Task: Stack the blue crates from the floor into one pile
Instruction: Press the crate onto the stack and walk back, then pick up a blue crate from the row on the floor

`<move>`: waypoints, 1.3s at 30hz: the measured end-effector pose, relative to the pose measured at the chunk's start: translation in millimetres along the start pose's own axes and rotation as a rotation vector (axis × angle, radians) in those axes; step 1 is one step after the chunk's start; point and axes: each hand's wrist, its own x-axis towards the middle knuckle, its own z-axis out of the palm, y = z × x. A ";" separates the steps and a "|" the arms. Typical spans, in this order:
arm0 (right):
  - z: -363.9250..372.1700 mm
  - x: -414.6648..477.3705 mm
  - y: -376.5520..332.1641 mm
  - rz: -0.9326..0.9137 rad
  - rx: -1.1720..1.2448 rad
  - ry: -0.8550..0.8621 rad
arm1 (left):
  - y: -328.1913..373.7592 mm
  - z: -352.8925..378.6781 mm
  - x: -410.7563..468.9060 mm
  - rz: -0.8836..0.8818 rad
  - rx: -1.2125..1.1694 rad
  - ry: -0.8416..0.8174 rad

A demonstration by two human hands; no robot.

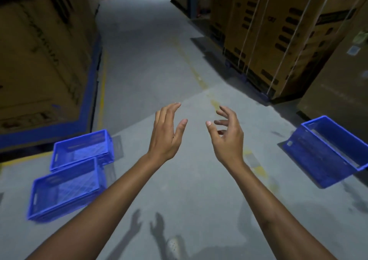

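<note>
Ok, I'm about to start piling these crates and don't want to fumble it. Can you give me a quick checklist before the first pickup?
1. Left hand free: ok, open and holding nothing.
2. Right hand free: ok, open, fingers loosely curled.
3. Two left crates upright: ok, the near left crate and the far left crate sit open side up, close together.
4. Right crate upright: not ok, it looks tipped on its side.
5. Crates empty: ok for the left pair; cannot tell for the right one.
6. Floor between crates clear: ok.

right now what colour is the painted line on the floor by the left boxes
Yellow: the floor line runs beside the blue edging, clearest in the head view.
</note>
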 end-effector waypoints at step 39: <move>565.2 -252.6 -127.8 -0.085 -0.069 -0.555 | -452.5 -417.7 -251.5 -0.382 0.293 0.047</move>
